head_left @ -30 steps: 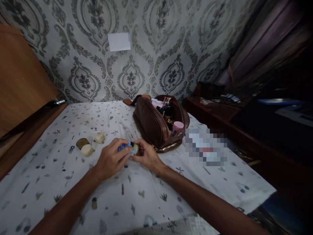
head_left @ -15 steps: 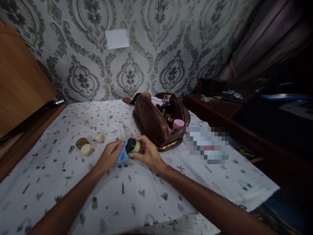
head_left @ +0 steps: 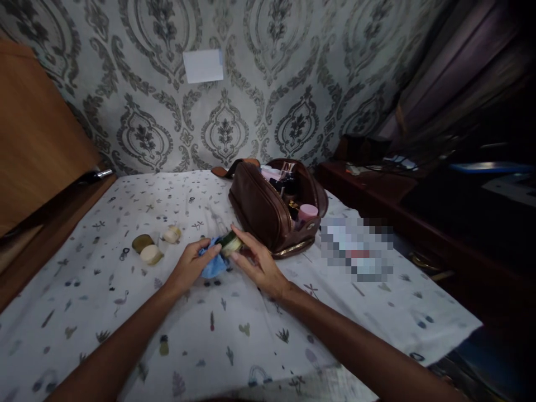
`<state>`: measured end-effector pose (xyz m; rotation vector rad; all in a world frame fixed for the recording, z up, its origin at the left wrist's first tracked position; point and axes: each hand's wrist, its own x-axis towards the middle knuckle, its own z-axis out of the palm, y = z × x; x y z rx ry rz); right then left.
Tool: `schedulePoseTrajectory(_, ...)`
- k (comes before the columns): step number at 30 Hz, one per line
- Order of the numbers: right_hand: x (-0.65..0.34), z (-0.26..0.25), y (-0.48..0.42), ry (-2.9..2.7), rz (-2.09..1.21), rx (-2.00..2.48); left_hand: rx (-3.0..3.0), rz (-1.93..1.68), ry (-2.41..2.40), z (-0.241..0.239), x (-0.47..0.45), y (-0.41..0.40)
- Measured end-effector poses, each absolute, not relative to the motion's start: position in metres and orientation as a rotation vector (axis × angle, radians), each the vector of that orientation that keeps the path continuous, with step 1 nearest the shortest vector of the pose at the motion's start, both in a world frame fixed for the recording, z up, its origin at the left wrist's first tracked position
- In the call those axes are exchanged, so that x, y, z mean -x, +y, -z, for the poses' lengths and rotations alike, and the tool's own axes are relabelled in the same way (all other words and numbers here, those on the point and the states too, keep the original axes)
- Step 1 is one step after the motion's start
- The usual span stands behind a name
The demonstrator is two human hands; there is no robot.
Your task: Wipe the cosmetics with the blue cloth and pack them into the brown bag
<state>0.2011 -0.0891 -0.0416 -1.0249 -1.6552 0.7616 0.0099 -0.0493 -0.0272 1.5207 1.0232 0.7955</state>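
Observation:
Above the printed sheet, a small jar [head_left: 231, 244] with a dark green lid and a pale body is held tilted between my two hands. My left hand [head_left: 190, 267] is closed on a crumpled blue cloth [head_left: 214, 267], which is pressed against the lid side of the jar. The thumb and index finger of my right hand [head_left: 262, 268] lie around the jar's pale end. To the left rest a round cream-coloured container [head_left: 151, 254], an olive-brown round piece [head_left: 142, 243] touching it, and a small pale jar [head_left: 171, 234].
Just beyond my right hand stands an open brown toiletry bag [head_left: 259, 206], with a pink-lidded jar [head_left: 308, 212] and other cosmetics inside. A blurred-out item [head_left: 355, 251] lies to its right. Wooden furniture [head_left: 37, 145] borders the left; a dark red table [head_left: 355, 184] borders the right.
The jar has turned in my hands, and its lid is now more covered by the cloth and fingers. My right fingers have straightened somewhat. The view has shifted slightly.

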Motion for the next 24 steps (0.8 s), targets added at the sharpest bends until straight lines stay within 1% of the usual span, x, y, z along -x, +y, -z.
schedulePoseTrajectory(6,-0.199,0.050,-0.083,-1.419,-1.016,0.971,-1.571,-0.856,1.030,0.024,-0.009,-0.048)
schedulePoseTrajectory(11,-0.196,0.053,-0.078,-1.298,-1.168,0.976,-1.882,-0.984,1.003,0.018,-0.012,-0.055)
schedulePoseTrajectory(16,-0.197,0.051,-0.078,-1.313,-1.076,1.034,-2.138,-1.080,0.940,0.018,-0.013,-0.061)
schedulePoseTrajectory(21,-0.196,0.050,-0.079,-1.358,-1.065,1.070,-2.333,-1.179,0.866,0.021,-0.010,-0.064)
schedulePoseTrajectory(24,-0.196,0.050,-0.080,-1.483,-0.899,1.122,-2.452,-1.193,0.833,0.022,-0.007,-0.064)
